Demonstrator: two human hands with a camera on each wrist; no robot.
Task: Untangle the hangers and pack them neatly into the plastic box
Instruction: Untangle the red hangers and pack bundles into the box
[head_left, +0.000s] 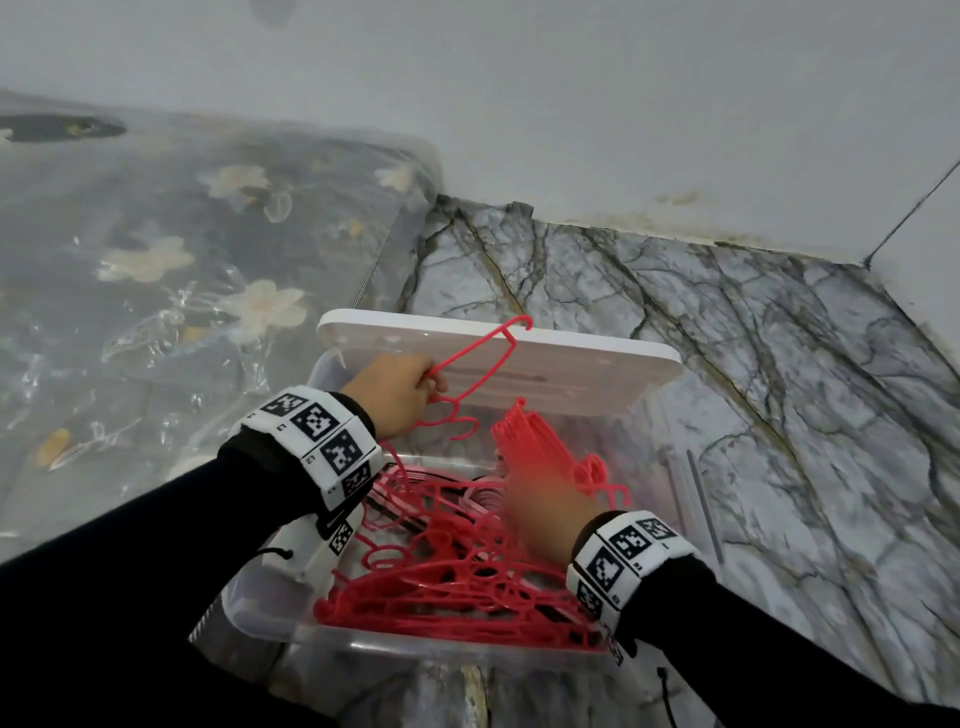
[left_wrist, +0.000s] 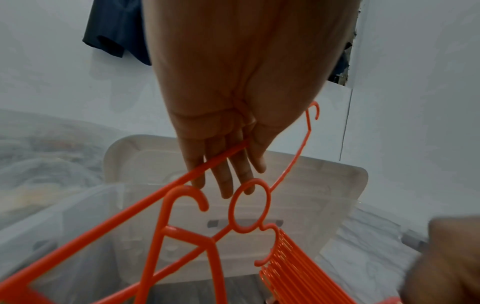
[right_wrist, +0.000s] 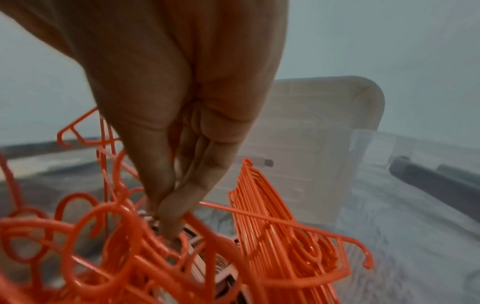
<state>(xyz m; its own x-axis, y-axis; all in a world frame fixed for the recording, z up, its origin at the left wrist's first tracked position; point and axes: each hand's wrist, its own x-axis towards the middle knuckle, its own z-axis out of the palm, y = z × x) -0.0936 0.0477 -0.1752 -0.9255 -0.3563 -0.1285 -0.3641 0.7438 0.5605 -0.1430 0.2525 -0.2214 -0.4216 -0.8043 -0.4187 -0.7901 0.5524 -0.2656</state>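
Gripping a red hanger (head_left: 470, 358), the left hand (head_left: 395, 392) shows no legible writing.

Light was dim, flat and grey, casting only faint shadows. The right hand (head_left: 545, 512) smeared with motion blur in the head view. Both wrist views were soft, bending straight lines at their edges.

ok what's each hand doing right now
Left hand: grips a hanger.
Right hand: fingers pinched together in the tangle; what they hold cannot be told.
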